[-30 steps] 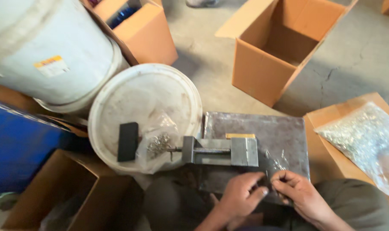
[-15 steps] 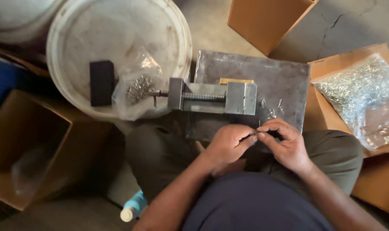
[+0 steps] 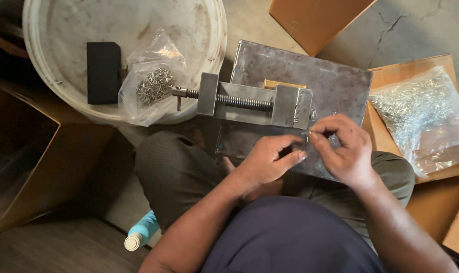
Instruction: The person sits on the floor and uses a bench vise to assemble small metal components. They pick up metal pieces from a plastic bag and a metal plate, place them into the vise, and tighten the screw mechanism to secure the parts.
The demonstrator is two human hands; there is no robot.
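Observation:
My left hand (image 3: 270,159) and my right hand (image 3: 343,149) meet over the near edge of a dark steel plate (image 3: 335,76) lying on my lap. Both pinch a small thin metal piece (image 3: 306,135) between fingertips; it is too small to make out fully. Just beyond my hands a small grey machine vise (image 3: 254,103) rests on the plate, its screw handle pointing left. A clear bag of small metal pins (image 3: 153,83) lies on a white bucket lid (image 3: 52,30) beside a black block (image 3: 104,72).
An open cardboard box (image 3: 431,63) at the right holds a large clear bag of shiny metal parts (image 3: 421,114). Another brown box (image 3: 315,20) stands beyond the plate, and an open box (image 3: 32,151) sits at the left. A light-blue bottle (image 3: 141,232) lies by my leg.
The view has tilted down toward my lap. My hands have stayed together at the plate's near edge, working the small piece; vise and bags have not moved.

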